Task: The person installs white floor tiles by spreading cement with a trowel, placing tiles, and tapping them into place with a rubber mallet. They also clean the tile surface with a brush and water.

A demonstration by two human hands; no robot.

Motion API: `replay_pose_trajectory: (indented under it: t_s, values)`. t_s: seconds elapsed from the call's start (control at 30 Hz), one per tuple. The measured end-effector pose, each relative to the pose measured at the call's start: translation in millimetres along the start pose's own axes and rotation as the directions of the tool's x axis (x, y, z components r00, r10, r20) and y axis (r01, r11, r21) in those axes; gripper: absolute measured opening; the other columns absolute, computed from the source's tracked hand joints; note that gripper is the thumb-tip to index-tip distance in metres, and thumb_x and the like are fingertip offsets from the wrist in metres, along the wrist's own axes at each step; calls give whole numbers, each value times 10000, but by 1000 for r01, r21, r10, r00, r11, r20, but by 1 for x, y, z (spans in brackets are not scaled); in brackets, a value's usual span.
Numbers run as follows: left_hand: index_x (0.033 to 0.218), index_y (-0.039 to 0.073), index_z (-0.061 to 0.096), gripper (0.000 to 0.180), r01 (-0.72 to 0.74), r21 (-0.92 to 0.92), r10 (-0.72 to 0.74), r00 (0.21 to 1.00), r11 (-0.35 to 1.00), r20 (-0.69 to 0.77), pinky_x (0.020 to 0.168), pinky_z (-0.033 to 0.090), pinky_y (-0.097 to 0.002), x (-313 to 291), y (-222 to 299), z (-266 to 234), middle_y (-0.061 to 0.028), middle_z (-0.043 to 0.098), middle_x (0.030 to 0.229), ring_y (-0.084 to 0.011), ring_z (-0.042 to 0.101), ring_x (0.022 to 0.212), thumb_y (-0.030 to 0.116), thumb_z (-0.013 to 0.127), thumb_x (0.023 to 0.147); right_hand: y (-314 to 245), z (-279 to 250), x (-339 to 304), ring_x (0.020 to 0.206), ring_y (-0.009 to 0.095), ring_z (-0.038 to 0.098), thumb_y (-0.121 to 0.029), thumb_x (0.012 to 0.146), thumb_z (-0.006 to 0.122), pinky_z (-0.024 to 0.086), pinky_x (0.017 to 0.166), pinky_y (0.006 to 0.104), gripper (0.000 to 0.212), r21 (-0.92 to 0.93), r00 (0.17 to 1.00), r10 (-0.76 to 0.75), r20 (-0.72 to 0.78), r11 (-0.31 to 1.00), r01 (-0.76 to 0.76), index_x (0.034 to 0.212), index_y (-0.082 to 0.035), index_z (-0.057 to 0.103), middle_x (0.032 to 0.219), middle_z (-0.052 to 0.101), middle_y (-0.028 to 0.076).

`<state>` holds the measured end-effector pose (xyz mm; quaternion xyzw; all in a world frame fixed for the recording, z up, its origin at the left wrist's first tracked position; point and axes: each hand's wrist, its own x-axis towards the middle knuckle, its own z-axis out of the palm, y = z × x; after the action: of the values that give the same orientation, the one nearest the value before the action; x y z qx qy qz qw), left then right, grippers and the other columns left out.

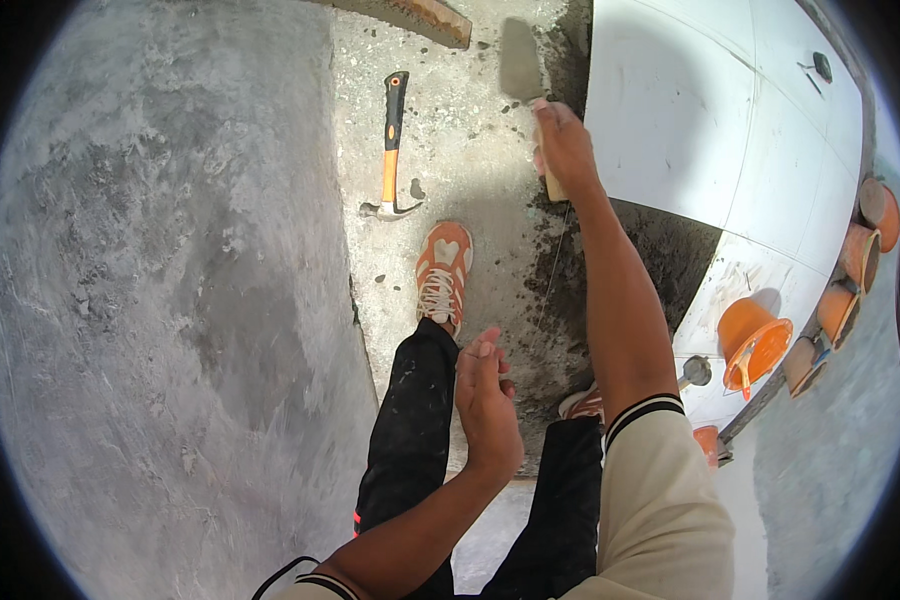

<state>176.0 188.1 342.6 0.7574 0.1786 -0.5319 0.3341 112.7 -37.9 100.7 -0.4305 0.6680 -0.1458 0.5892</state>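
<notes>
A trowel (520, 65) with a flat grey blade and a pale handle is in my right hand (566, 150). Its blade points away from me, over the rough floor beside the edge of the white tiles (660, 110). My left hand (487, 405) hovers in front of my legs with loosely bent fingers, and I see nothing in it. Ahead of my left shoe lies a claw hammer (394, 145) with an orange and black handle, its head toward me. Dark, damp mortar (660, 250) fills a gap beside the tiles, partly hidden by my right forearm.
An orange bucket (754, 345) and a mallet (696, 372) are on the tiles at right. Several orange containers (858, 255) line the far right edge. A wooden board (410, 20) lies at the top. A grey plastered wall (170, 300) takes up the left side.
</notes>
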Motion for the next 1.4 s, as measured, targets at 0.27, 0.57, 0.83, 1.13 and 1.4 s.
replay_pose_trajectory:
  t_s: [0.27, 0.57, 0.83, 1.13, 1.4]
  values:
    - [1387, 110, 614, 400, 39, -42, -38, 999, 998, 14, 794, 386, -249, 0, 7, 5, 47, 519, 1050, -62, 446, 931, 381, 524, 1107, -2, -11, 68, 872, 423, 752, -478, 1072, 510, 584, 823, 489, 596, -194, 982, 46, -182, 978, -82, 1380, 27, 590, 1106, 724, 308]
    - [1392, 95, 606, 405, 47, -65, -46, 999, 997, 11, 787, 394, -257, 1, 19, 10, 42, 522, 1051, -70, 454, 947, 371, 520, 1108, -5, 3, 83, 1321, 469, 593, -486, 1052, 528, 467, 1113, 535, 667, -233, 933, 184, -311, 936, -262, 1488, 18, 516, 1406, 626, 291]
    - [1378, 90, 611, 401, 75, -133, -72, 997, 988, 26, 797, 398, -270, 3, 31, 6, 36, 523, 1055, -78, 469, 965, 370, 502, 1112, -16, 20, 79, 1291, 482, 600, -455, 1064, 538, 475, 1084, 551, 612, -298, 902, 106, -418, 922, -246, 1430, 36, 544, 1374, 636, 300]
    - [1354, 95, 621, 374, 124, -166, -118, 992, 978, 44, 792, 398, -263, 3, 50, 9, 44, 530, 1040, -66, 473, 945, 361, 496, 1123, -11, 5, 121, 943, 399, 655, -443, 1093, 508, 510, 867, 526, 533, -351, 925, -101, -367, 936, -37, 1246, 58, 606, 1015, 684, 248]
    - [1340, 93, 626, 365, 117, -186, -115, 993, 976, 20, 788, 403, -265, 6, 55, 8, 45, 530, 1019, -69, 471, 928, 362, 497, 1130, -46, 26, 124, 1059, 437, 707, -440, 1071, 545, 514, 951, 547, 560, -5, 910, 147, -387, 987, -162, 1259, 84, 602, 1050, 728, 290]
